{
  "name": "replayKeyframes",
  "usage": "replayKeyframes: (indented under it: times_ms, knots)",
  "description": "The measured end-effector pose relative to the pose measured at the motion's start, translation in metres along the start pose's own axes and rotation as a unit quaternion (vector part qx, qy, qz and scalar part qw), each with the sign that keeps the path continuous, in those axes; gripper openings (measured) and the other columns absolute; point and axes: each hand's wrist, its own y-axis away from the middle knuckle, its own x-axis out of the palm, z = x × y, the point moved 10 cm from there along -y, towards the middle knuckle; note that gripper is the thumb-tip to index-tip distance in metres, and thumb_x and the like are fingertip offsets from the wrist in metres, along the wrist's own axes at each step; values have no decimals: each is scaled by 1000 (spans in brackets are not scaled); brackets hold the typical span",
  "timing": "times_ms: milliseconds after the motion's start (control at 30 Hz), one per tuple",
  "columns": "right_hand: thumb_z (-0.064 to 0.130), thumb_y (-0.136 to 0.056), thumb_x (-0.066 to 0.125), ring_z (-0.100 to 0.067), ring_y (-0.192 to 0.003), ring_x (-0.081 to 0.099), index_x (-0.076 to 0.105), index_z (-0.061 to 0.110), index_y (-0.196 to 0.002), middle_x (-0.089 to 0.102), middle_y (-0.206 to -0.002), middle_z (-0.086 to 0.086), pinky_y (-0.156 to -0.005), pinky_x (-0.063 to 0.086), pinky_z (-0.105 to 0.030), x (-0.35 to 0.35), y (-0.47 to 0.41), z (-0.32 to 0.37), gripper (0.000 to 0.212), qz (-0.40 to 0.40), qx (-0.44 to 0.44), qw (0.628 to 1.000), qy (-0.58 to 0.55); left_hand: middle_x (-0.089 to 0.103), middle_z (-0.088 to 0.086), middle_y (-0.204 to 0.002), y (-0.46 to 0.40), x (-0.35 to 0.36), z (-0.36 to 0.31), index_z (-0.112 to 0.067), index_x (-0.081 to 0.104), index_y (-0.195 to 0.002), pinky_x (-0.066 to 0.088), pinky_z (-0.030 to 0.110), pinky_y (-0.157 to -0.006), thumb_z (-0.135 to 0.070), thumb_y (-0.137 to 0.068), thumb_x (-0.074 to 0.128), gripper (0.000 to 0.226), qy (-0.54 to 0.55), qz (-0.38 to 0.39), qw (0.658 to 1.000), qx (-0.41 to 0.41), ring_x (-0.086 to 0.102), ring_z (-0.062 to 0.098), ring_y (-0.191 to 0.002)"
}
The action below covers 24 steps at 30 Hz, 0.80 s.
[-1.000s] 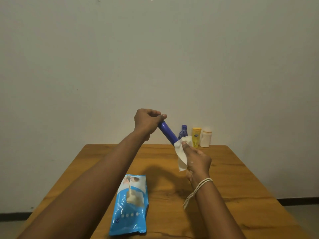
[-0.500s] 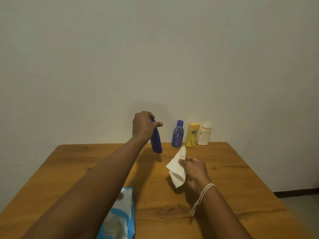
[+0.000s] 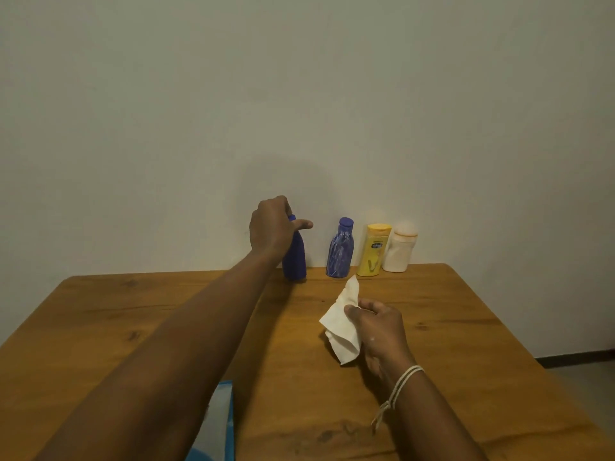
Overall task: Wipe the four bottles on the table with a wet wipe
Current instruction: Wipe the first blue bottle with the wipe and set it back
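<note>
A plain pale wall [image 3: 299, 111] fills the upper part of the view, and a wooden table [image 3: 449, 327] with a warm brown grain stands pushed up against it. At the right edge a strip of dark skirting and grey floor shows below the wall.

Four bottles stand upright in a row along the far edge of the table, close to the wall. The leftmost is a dark blue bottle [image 3: 295, 261], set a little apart from the others. The left hand [image 3: 271, 231] is wrapped around its neck and shoulder from the left side, the fingers curled over the cap and the thumb sticking out to the right; the bottle's base sits on the table or just above it, which cannot be told for sure. To its right stands a blue patterned bottle [image 3: 340, 252] with a blue cap, then a yellow bottle [image 3: 373, 251] with a small dark label, and last a white bottle [image 3: 398, 252] with a pale rounded cap. These three stand just beside one another, the yellow and white ones touching or nearly so.

The right hand [image 3: 379, 331] is raised over the middle of the table, nearer the person, pinching a crumpled white wet wipe [image 3: 342, 324] between thumb and fingers; the wipe hangs loose. A pale string bracelet [image 3: 399, 390] is tied around the right wrist.

At the bottom edge, beside the left forearm, part of a blue wet wipe packet [image 3: 221, 427] lies on the table
</note>
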Motion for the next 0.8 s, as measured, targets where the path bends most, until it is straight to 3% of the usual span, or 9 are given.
replayKeyframes:
  times_ms: [467, 600, 800]
  knots:
    - [10, -87, 73, -29, -97, 71, 63, 8, -125, 72, -114, -13, -81, 61, -51, 13, -8, -16, 38, 27, 42, 994, -102, 62, 4, -84, -7, 20, 4, -11, 64, -89, 54, 29, -69, -55, -72, 82, 51, -43, -4, 999, 12, 61, 19, -73]
    - [8, -88, 72, -28, -94, 71, 64, 7, -122, 72, -109, -12, -81, 62, -48, 7, -2, -15, 34, 26, 37, 993, -106, 64, 6, -89, -3, 20, 3, -10, 65, -92, 57, 33, -74, -45, -78, 82, 41, -51, 0, 998, 29, 63, 21, -76]
    - [11, -88, 72, -26, -100, 68, 61, 10, -127, 68, -118, -10, -83, 61, -51, 0, 8, -15, 40, 15, 37, 996, -84, 73, 10, -98, 0, 21, 6, -5, 73, -101, 51, 25, -74, -31, -85, 79, 31, -12, 2, 1000, 20, 63, 17, -79]
